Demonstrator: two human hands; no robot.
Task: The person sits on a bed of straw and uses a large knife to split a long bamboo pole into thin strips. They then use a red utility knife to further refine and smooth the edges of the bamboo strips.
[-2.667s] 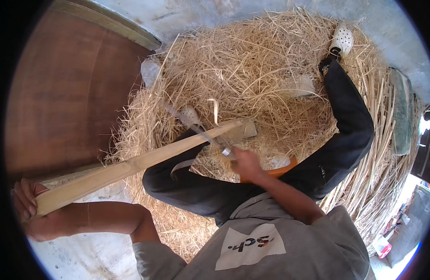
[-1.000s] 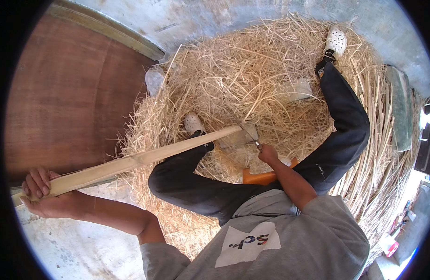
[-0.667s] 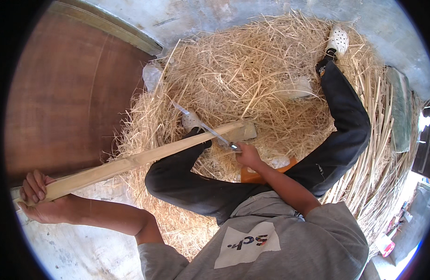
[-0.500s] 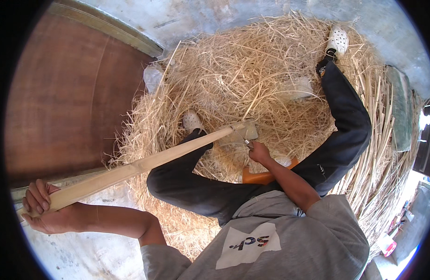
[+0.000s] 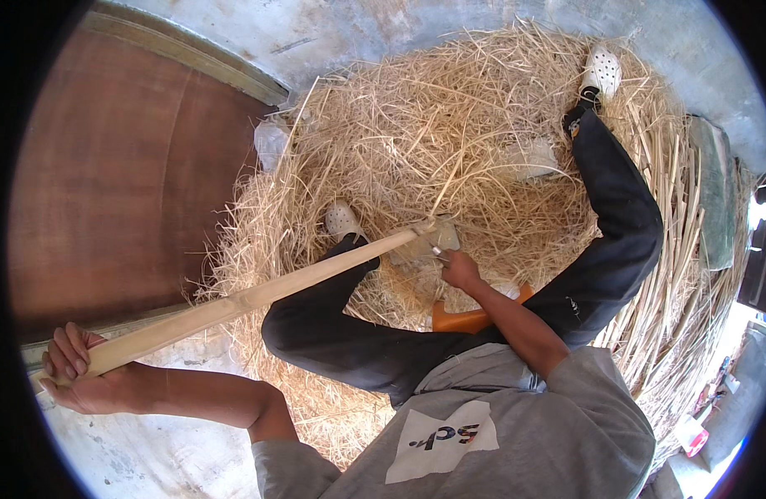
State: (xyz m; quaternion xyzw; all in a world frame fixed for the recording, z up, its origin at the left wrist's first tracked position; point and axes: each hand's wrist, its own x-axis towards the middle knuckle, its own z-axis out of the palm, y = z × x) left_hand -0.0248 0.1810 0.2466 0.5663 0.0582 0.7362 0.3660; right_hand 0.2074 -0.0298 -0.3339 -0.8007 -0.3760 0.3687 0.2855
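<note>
A long pale split bamboo strip (image 5: pixel 233 306) slopes from the lower left across my bent left leg to the middle. My left hand (image 5: pixel 77 370) is closed around its wide near end. Its narrow far end lies over a flat greyish block (image 5: pixel 444 239) among the shavings. Beside that end, my right hand (image 5: pixel 460 270) is closed on what looks like a knife (image 5: pixel 437 250). Only a short shiny metal part of it shows clearly; the handle is hidden in my fist and the blade is hard to make out.
A heap of straw-like bamboo shavings (image 5: pixel 416 125) surrounds my legs. Under me is an orange plastic seat (image 5: pixel 459 318). A brown door panel (image 5: pixel 108 183) stands left, with a clear plastic bag (image 5: pixel 271 141) by it. Long thin strips (image 5: pixel 662 200) lie at right.
My right hand and the knife have shifted very slightly, and the blade that lay across the strip's far end no longer shows there. My left hand keeps its hold.
</note>
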